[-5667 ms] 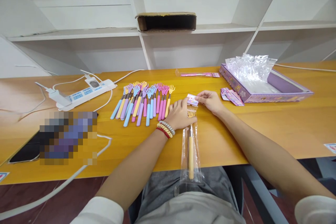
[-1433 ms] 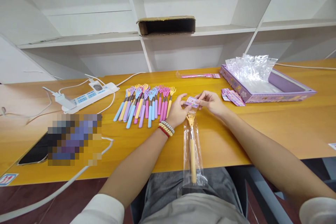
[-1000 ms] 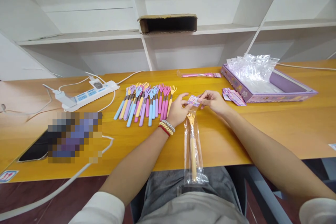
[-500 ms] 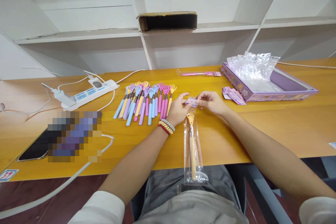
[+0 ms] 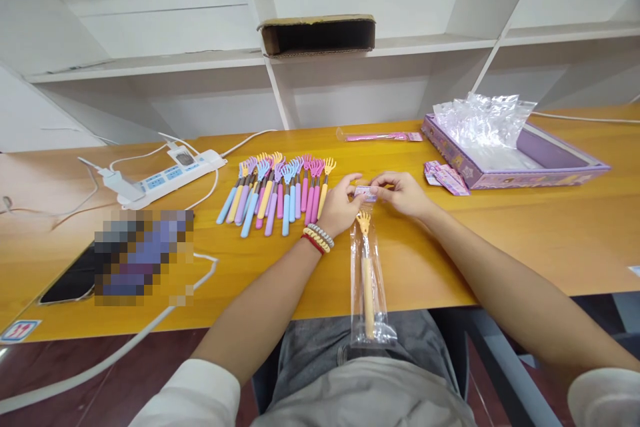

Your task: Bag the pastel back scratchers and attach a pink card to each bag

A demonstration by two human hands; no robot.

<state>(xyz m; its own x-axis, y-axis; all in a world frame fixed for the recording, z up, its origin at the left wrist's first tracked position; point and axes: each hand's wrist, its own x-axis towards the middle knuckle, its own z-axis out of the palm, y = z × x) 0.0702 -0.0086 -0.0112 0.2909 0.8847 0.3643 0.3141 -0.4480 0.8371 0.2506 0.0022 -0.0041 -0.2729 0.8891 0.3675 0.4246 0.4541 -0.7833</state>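
Observation:
My left hand [image 5: 342, 204] and my right hand [image 5: 403, 195] pinch a small pink-and-purple header card [image 5: 366, 195] from either side. The card sits at the top end of a clear plastic bag [image 5: 356, 280]. Inside the bag lies a yellow back scratcher [image 5: 369, 287], claw end toward the card; the bag's lower end hangs past the table edge over my lap. Left of my left hand, several loose back scratchers [image 5: 273, 203] in blue, yellow, purple and pink lie in a cluster. Several more printed cards [image 5: 447, 177] lie to the right of my right hand.
A purple box [image 5: 543, 179] at the right holds clear plastic bags [image 5: 485, 121]. A bagged pink back scratcher [image 5: 380, 137] lies at the table's back. On the left are a power strip [image 5: 173, 178], white cables and a phone [image 5: 67, 277]. A cardboard box [image 5: 317, 37] sits on the shelf.
The card between my fingers has tilted so its printed face shows flatter and more level. Both hands stay almost in place, and the view has shifted slightly.

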